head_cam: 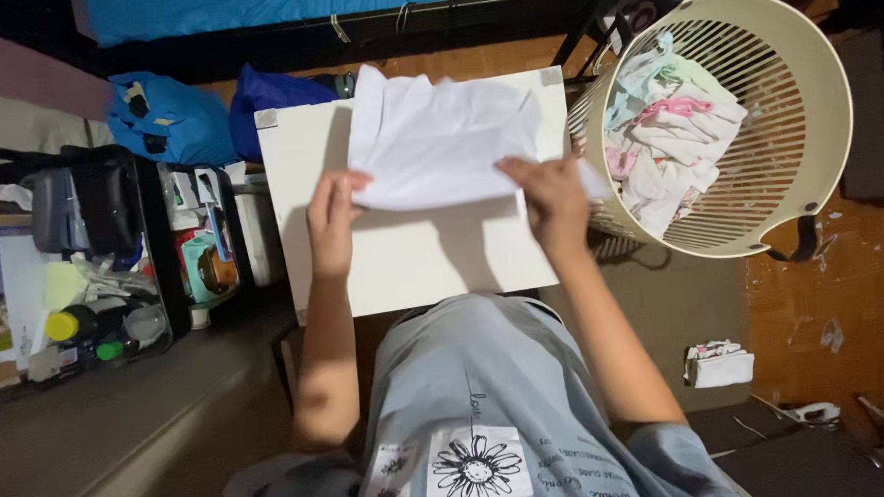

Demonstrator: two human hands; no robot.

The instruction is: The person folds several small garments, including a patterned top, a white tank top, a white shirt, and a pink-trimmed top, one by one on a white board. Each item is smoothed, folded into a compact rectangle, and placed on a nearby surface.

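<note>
A white cloth (437, 139) lies partly folded on a small white table (403, 265). My left hand (332, 221) pinches its near left edge. My right hand (554, 202) grips its near right corner. Both hands hold the cloth's near side a little above the tabletop, while its far part rests flat toward the table's back edge.
A cream slatted laundry basket (804, 123) with several pale garments (671, 134) stands right of the table. A small folded cloth (718, 364) lies on the floor at the right. A black shelf rack (114, 253) with bottles and clutter stands left. Blue bags (173, 116) sit behind.
</note>
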